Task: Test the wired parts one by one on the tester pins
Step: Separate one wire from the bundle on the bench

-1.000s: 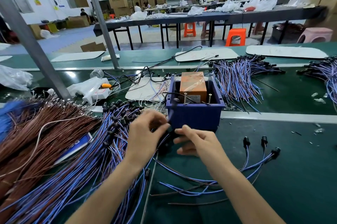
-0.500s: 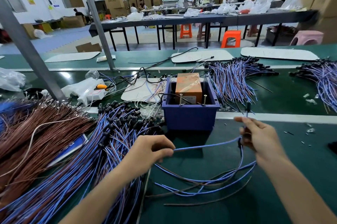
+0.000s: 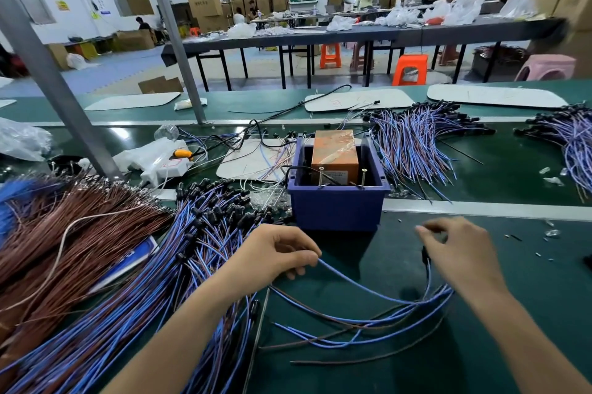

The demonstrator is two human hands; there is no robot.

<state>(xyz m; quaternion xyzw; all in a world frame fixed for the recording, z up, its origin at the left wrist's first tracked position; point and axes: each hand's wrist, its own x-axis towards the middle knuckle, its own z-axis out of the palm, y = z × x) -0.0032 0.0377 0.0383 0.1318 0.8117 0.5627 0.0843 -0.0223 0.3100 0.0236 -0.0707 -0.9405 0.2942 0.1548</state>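
Note:
The tester is a blue box (image 3: 336,212) holding an orange block (image 3: 334,150), with two upright metal pins (image 3: 321,176) at its front rim. One blue wired part (image 3: 368,289) sags between my hands just in front of the box. My left hand (image 3: 278,254) pinches its bare end. My right hand (image 3: 461,252) has curled fingers, and the wire's black head (image 3: 425,255) hangs at its palm side, lifted off the belt. Both hands are below the pins and do not touch them.
A thick pile of blue wired parts (image 3: 179,268) and brown wires (image 3: 64,233) fills the left. Several loose wires (image 3: 368,329) lie on the green belt (image 3: 512,313) before me. More blue bundles (image 3: 413,143) lie behind the box. A slanted metal post (image 3: 57,89) stands at left.
My hands, together in front of the box a second ago, have drawn apart with one wire strung between them. The right hand has since dipped, and the black head now hangs lower.

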